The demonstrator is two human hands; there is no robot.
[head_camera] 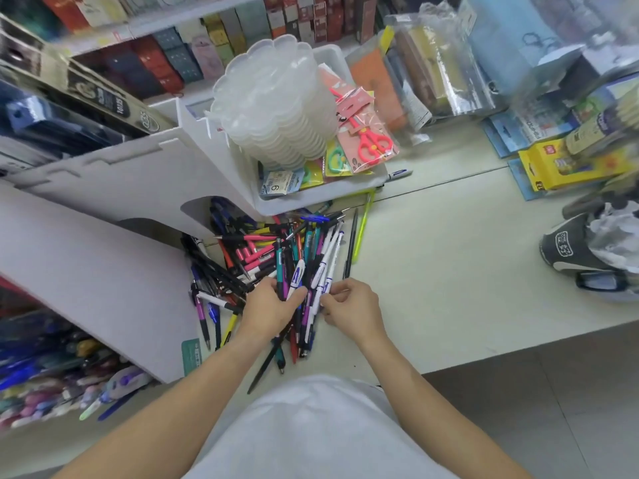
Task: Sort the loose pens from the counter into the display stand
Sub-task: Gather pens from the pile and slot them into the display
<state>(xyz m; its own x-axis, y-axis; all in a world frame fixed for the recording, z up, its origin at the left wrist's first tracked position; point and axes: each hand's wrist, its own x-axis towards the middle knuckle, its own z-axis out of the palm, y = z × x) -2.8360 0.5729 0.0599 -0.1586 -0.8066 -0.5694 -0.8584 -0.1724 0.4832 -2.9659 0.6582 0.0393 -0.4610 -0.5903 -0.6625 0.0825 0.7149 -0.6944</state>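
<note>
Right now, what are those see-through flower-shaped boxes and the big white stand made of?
The stacked boxes look like frosted translucent plastic: light glows through their scalloped rims. The white display stand looks like matte foam board or rigid plastic sheet; its slotted, notched edges suggest cut panels fitted together, but I can't tell which.

Bare counter (449, 271) right of pen pile (269, 250)

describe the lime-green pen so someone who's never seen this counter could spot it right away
Start at the white bin holding the stack of clear plastic lids; the pen pile spreads on the counter just below it. The lime-green pen lies at the pile's right edge, running from the bin's lower right corner toward the person. It is the only translucent yellow-green one, beside a thin black pen.
</note>
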